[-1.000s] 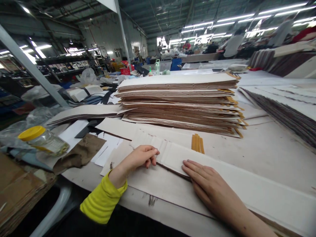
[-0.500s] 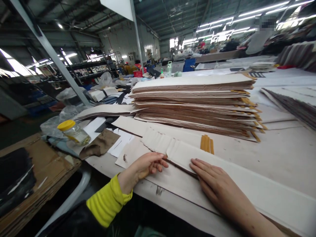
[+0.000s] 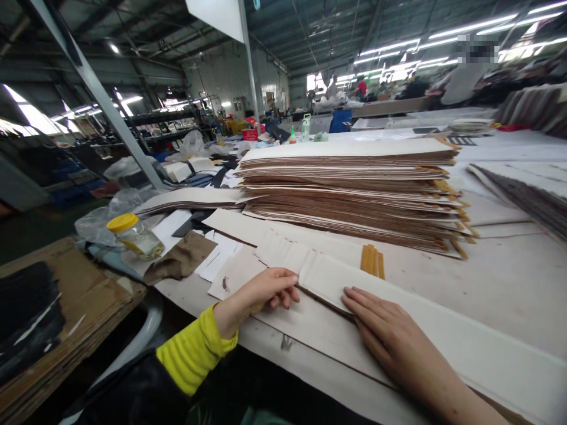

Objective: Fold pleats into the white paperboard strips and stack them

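Left hand [image 3: 269,291] curled at edge of white strip [image 3: 425,316], can't tell if pinching; right hand [image 3: 392,330] flat on it, fingers together.

"What's the right hand [image 3: 394,327] doing?"

"Lying flat on a long white strip [image 3: 434,330]."

"And the left hand [image 3: 270,290]?"

"Fingers curled, tips at the strip's near edge; I can't tell whether it grips."

"Anything beyond?"

"A few mustard-yellow pieces [image 3: 372,261] just past the strip, then a tall stack [image 3: 349,198] of white-and-brown layers. A yellow-lidded jar [image 3: 144,241] sits off to the left."
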`<state>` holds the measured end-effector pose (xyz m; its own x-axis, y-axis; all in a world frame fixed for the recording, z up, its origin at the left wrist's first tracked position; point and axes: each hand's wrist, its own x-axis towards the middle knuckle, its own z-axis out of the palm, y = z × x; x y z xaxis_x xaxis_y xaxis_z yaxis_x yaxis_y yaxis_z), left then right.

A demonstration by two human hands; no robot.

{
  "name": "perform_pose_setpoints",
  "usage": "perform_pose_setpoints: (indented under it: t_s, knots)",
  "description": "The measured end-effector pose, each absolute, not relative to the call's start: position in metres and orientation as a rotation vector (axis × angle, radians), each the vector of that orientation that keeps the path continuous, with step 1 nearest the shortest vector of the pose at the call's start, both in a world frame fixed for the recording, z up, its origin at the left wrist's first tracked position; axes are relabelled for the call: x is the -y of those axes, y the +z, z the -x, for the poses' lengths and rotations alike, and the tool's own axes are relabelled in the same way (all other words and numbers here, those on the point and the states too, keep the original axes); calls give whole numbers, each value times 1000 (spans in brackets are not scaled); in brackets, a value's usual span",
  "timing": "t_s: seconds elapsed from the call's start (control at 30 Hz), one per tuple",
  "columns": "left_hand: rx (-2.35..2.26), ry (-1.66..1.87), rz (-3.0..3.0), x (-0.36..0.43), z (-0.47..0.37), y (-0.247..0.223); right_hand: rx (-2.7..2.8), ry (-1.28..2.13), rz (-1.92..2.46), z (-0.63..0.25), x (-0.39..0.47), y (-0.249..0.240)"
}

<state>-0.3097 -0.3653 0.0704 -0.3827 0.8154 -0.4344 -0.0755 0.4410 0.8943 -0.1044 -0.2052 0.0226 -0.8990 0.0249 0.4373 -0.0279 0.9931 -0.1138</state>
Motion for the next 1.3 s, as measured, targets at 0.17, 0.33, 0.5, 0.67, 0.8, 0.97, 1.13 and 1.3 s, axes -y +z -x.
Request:
perform_pose_setpoints:
  t_s: [0.17,0.33,0.5,0.67,0.8,0.97,1.13,1.3]
  knots:
    - [-1869,1032,-727,355,309,78,2694,117,-20,105,204,21]
    - [-2093,941,-1103,340,315,78,2691,101,-26,106,206,23]
    - [-2224,1000,-1349,343,317,70,2698,82,-15,104,206,22]
    - [-2319,1076,-1448,349,320,58,2689,31,-37,111,208,21]
    - [-2335,1178,-1376,352,330,51,2687,29,-58,126,213,24]
    - [-2340,1196,-1353,353,337,49,2683,43,-51,137,216,27]
    - [-2389,1219,-1131,364,356,55,2686,69,-42,137,217,27]
    - [-2272,1159,-825,372,376,65,2713,95,-34,135,216,23]
